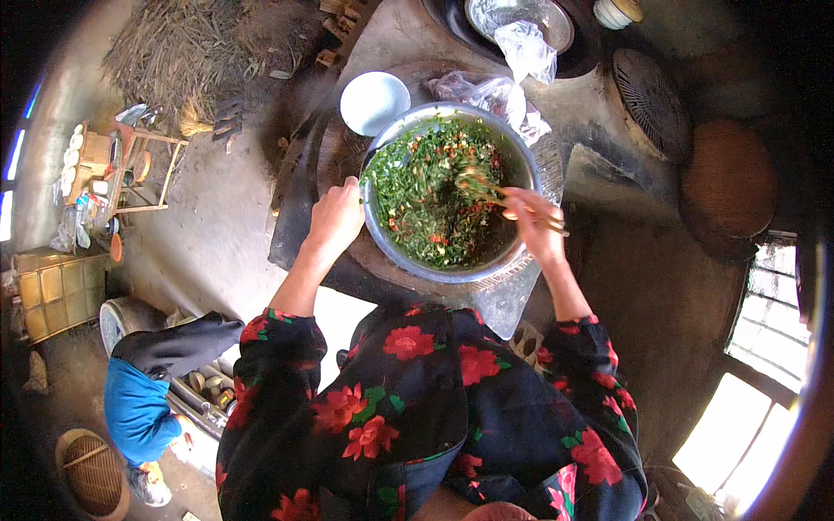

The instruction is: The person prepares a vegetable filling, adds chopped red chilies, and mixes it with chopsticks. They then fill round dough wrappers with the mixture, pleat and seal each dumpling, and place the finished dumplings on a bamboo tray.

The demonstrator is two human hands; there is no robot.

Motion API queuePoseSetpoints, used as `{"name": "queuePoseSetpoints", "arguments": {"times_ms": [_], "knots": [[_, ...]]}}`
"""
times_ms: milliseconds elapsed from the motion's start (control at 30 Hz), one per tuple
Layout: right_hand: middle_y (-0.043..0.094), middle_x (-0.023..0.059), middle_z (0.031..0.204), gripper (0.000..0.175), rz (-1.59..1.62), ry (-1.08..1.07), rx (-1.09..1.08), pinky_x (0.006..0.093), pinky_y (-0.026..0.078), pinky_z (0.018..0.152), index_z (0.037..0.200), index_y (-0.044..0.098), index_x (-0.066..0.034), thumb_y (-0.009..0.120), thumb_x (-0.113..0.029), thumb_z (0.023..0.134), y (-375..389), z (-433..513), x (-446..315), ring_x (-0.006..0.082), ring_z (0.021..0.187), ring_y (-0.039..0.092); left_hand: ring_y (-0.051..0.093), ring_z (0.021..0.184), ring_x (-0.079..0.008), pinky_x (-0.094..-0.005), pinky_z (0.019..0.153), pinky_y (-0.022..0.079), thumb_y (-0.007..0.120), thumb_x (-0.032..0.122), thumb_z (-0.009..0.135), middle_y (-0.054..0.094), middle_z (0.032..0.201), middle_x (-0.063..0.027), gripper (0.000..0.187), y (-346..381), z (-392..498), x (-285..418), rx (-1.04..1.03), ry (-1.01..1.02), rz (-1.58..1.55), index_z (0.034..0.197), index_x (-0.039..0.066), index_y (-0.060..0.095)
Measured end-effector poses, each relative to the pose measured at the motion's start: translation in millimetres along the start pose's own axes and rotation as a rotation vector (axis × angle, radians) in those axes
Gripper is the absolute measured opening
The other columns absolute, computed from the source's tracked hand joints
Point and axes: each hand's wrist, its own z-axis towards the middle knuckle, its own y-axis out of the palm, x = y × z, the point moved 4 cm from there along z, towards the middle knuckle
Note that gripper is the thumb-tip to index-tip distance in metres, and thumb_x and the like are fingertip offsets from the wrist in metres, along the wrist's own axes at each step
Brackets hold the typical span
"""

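Observation:
A large metal basin (pixel 449 277) stands before me, holding chopped green leaves (pixel 417 163) mixed with small red and pale pieces. My left hand (pixel 337 215) grips the basin's left rim. In my right hand (pixel 535 225), at the right side of the basin, are wooden chopsticks (pixel 502 195); their tips are among the greens with some of them caught there, and that part is blurred. An empty white bowl (pixel 375 103) sits just beyond the basin at the upper left. Crumpled clear plastic bags (pixel 492 94) lie behind the basin.
The basin rests on an earthen stove top (pixel 391 39). Behind are another metal basin (pixel 521 16) and, at right, a round woven lid (pixel 651 104). Dry straw (pixel 176 52) is heaped at upper left. Another person in a blue top (pixel 137 404) is at lower left, near a wicker basket (pixel 94 472).

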Motion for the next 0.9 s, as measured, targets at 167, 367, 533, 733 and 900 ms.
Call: {"name": "queuePoseSetpoints", "arguments": {"times_ms": [167, 367, 533, 733, 900], "knots": [[0.074, 0.0098, 0.104, 0.025, 0.052, 0.044, 0.120, 0.0278, 0.060, 0.076, 0.121, 0.071, -0.0011, 0.061, -0.016, 0.103, -12.0, 50.9, 45.0, 0.0158, 0.085, 0.073, 0.070, 0.087, -0.0474, -0.0559, 0.078, 0.058, 0.062, 0.010, 0.089, 0.070, 0.087, -0.0294, 0.020, 4.6, 9.6, -0.2, 0.017, 0.043, -0.016, 0.103, -0.003, 0.055], [0.073, 0.0112, 0.106, 0.026, 0.048, 0.050, -0.397, 0.0303, 0.060, 0.076, 0.113, 0.073, 0.0020, 0.064, -0.019, 0.102, 52.8, 43.4, 12.9, 0.0169, 0.085, 0.072, 0.070, 0.088, -0.0490, -0.0568, 0.079, 0.057, 0.061, 0.009, 0.089, 0.070, 0.088, -0.0307, 0.019, 6.7, 12.1, -1.4, 0.002, 0.010, -0.040, 0.103, -0.003, 0.056], [0.074, 0.0136, 0.106, 0.023, -0.002, 0.000, -0.209, 0.0304, 0.060, 0.076, 0.112, 0.074, 0.0000, 0.064, -0.017, 0.100, 7.4, 55.1, 0.5, 0.0180, 0.086, 0.072, 0.069, 0.091, -0.0481, -0.0566, 0.083, 0.056, 0.061, 0.008, 0.090, 0.070, 0.093, -0.0301, 0.018, 8.5, 11.1, -9.1, 0.010, -0.002, -0.127, 0.104, -0.003, 0.058], [0.073, 0.0092, 0.108, 0.031, 0.065, -0.026, -0.405, 0.0301, 0.059, 0.074, 0.119, 0.072, -0.0012, 0.063, -0.026, 0.102, 63.8, 72.1, 28.6, 0.0161, 0.083, 0.070, 0.069, 0.097, -0.0435, -0.0536, 0.086, 0.055, 0.059, 0.006, 0.091, 0.072, 0.101, -0.0232, 0.021, -2.7, 9.9, 2.7, -0.049, -0.078, -0.052, 0.110, -0.003, 0.060], [0.075, 0.0121, 0.104, 0.020, 0.098, 0.039, -0.353, 0.0291, 0.060, 0.072, 0.112, 0.074, 0.0020, 0.064, -0.009, 0.099, 38.6, 18.0, -13.9, 0.0172, 0.082, 0.072, 0.070, 0.084, -0.0478, -0.0558, 0.075, 0.058, 0.060, 0.011, 0.091, 0.069, 0.084, -0.0296, 0.020, -0.4, 11.7, -2.0, 0.039, 0.042, 0.009, 0.104, -0.004, 0.055]]}}
